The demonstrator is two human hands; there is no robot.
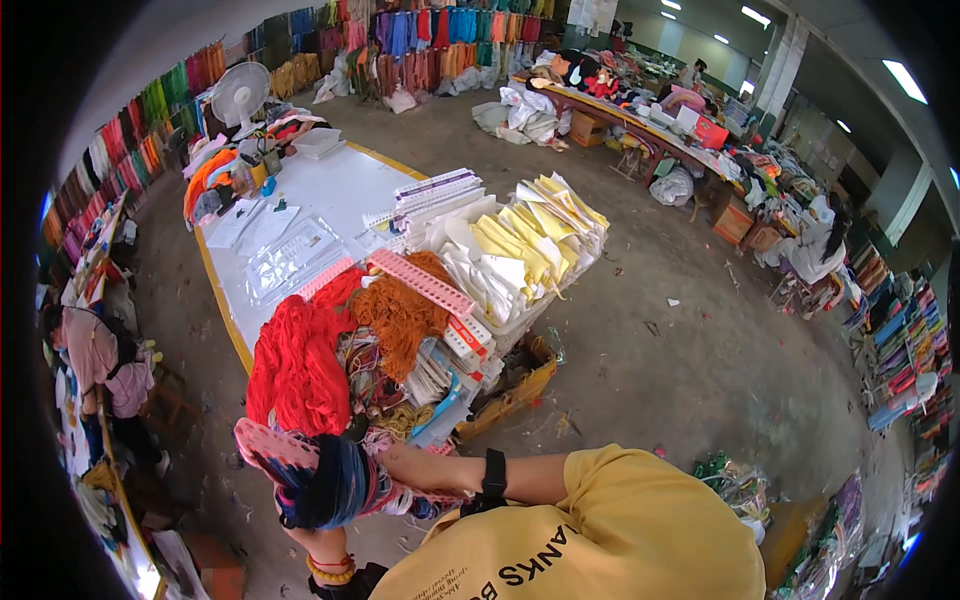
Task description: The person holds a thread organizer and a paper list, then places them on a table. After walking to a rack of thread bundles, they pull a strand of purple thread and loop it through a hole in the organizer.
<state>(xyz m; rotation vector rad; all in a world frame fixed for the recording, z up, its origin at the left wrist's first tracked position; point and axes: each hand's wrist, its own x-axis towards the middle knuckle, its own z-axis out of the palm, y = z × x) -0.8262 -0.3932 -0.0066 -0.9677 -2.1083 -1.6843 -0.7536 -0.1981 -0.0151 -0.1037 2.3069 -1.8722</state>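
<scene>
A pink strip with rows of holes (pixel 268 447) lies low in front of me, with a bundle of black, blue and pink thread (pixel 345 485) over it. My left hand (pixel 318 540), below a wrist with a beaded bracelet, comes up from underneath and holds this bundle; its fingers are mostly covered by thread. My right hand (pixel 402 464), on the arm with a black wristband, reaches across and touches the bundle from the right. Its fingers are hidden among the threads. Just beyond lie a red yarn hank (pixel 300 360) and a brown yarn hank (pixel 400 312) on the table.
The white table (pixel 300 180) carries another pink strip (pixel 420 282), stacked white strips (pixel 435 200), plastic sleeves (pixel 295 260) and a bin of yellow and white papers (pixel 530 240). A fan (pixel 240 95) stands at its far end. A cardboard box (pixel 515 395) sits beside it. A person (pixel 100 350) is at left.
</scene>
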